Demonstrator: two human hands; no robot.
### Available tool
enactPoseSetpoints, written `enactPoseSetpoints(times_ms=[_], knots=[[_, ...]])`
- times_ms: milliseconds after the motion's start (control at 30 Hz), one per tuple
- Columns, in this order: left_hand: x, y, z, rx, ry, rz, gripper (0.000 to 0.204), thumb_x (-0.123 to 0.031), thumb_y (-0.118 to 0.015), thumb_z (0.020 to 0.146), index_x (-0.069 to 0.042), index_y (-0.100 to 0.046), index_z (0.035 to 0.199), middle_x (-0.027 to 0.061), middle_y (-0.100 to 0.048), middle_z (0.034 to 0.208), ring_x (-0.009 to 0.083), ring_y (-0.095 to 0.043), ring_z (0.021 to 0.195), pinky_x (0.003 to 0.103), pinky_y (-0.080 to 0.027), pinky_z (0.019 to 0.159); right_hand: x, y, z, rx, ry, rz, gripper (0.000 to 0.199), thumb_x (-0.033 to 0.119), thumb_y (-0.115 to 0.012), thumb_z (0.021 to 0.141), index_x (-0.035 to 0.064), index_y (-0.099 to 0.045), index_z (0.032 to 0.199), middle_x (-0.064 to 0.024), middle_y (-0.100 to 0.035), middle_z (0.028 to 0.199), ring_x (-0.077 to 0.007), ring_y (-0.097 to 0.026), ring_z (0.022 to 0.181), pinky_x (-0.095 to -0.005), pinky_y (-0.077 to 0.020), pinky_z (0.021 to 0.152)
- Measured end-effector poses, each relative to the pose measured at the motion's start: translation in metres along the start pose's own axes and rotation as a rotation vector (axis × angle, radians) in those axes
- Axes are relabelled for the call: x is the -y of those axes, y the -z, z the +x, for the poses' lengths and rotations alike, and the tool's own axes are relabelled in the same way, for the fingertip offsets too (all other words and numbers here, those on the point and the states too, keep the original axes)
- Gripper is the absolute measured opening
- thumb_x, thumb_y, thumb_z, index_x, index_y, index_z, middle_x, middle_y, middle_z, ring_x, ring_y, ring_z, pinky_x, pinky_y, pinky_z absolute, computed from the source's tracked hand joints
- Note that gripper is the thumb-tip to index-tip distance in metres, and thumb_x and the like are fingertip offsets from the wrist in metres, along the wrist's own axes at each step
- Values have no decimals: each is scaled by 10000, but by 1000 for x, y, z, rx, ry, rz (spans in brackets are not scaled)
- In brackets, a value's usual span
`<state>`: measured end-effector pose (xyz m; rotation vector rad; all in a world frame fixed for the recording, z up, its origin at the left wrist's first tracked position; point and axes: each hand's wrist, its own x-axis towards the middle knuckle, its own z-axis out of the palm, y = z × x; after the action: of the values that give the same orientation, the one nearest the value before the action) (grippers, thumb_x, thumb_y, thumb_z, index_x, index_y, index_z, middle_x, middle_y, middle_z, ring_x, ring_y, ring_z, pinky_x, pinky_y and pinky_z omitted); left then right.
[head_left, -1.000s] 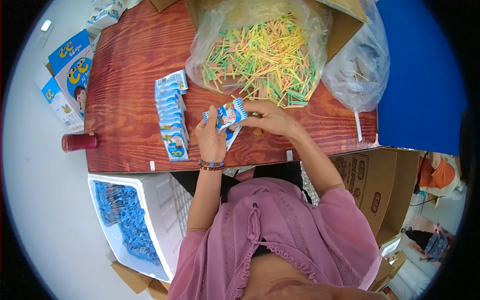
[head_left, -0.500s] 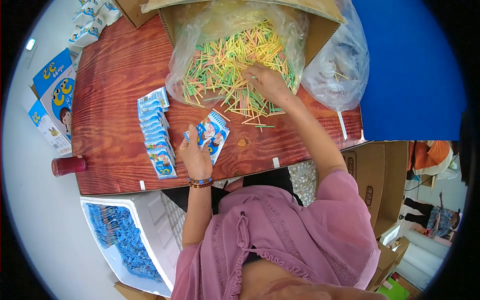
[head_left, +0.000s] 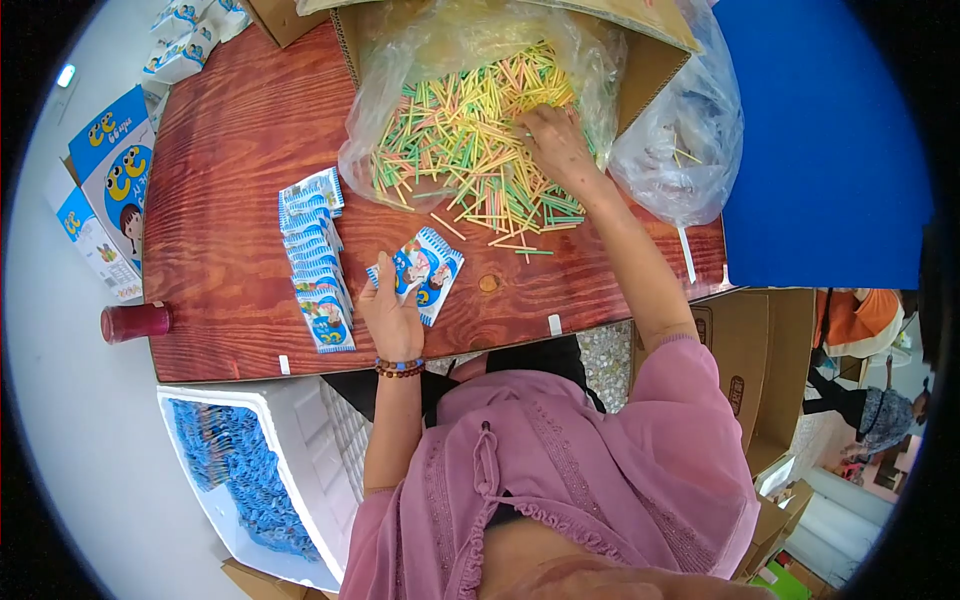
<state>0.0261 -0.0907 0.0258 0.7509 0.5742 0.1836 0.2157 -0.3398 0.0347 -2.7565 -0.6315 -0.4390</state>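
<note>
My left hand (head_left: 393, 318) is closed on a couple of small blue-and-white printed packets (head_left: 436, 276) near the table's front edge. Left of it, a long overlapping row of similar packets (head_left: 318, 262) lies on the wood. My right hand (head_left: 560, 145) reaches into a heap of thin yellow, green and pink sticks (head_left: 480, 130). Its fingers are bent down among them, and what they pinch, if anything, is hidden. The sticks spill from a clear plastic bag (head_left: 372, 140) lining a cardboard box (head_left: 655, 75) tipped toward me.
On the red-brown wooden table (head_left: 230, 130), a red-pink jar (head_left: 137, 321) lies at the left edge. A printed carton (head_left: 105, 190) stands beyond it. Below left, a white foam box (head_left: 270, 400) holds many blue packets. Another clear bag (head_left: 680, 150) rests at the right.
My right hand has moved slightly up and right within the stick heap. My left hand keeps its hold on the packets. The whole view has shifted a little.
</note>
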Motion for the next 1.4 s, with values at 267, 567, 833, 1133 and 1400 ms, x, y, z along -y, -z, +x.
enactPoseSetpoints(times_ms=[267, 567, 833, 1133, 1400], knots=[[2, 3, -3, 56, -5, 7, 162, -235, -617, 938, -77, -651, 928, 15, -687, 922, 118, -644, 842, 279, -505, 725, 31, 4, 41, -8, -188, 18, 350, 344, -608, 866, 77, -637, 1089, -148, -609, 1095, -319, -559, 1055, -484, -382, 909], [1, 6, 2, -4, -17, -51, 158, -189, -617, 935, -43, -642, 881, 43, -683, 886, 127, -665, 801, 282, -544, 703, 39, -37, 75, 110, -397, -227, 548, 441, -648, 795, -2, -615, 1115, -157, -549, 1179, -300, -489, 1106, -512, -328, 925], [5, 3, 2, 15, -8, -70, 149, -174, -609, 940, -43, -652, 883, 54, -692, 881, 125, -667, 767, 268, -535, 695, 30, -66, 76, -74, -393, -197, 353, 287, -573, 837, -2, -600, 1038, -162, -535, 1123, -316, -455, 1064, -486, -309, 894], [3, 0, 0, 18, -16, -60, 146, -165, -606, 940, -30, -651, 904, 62, -692, 900, 133, -671, 780, 282, -546, 700, 9, -52, 68, -97, -347, 113, 285, 246, -528, 889, -21, -564, 984, -215, -616, 985, -352, -575, 932, -472, -329, 822], [6, -1, 0, 23, -6, -64, 143, -159, -606, 938, -22, -646, 924, 68, -688, 924, 141, -672, 795, 297, -552, 708, 9, -1, 48, -175, -471, 818, 583, 343, -525, 919, -78, -430, 1311, -269, -546, 1257, -365, -491, 1216, -384, -350, 1021]])
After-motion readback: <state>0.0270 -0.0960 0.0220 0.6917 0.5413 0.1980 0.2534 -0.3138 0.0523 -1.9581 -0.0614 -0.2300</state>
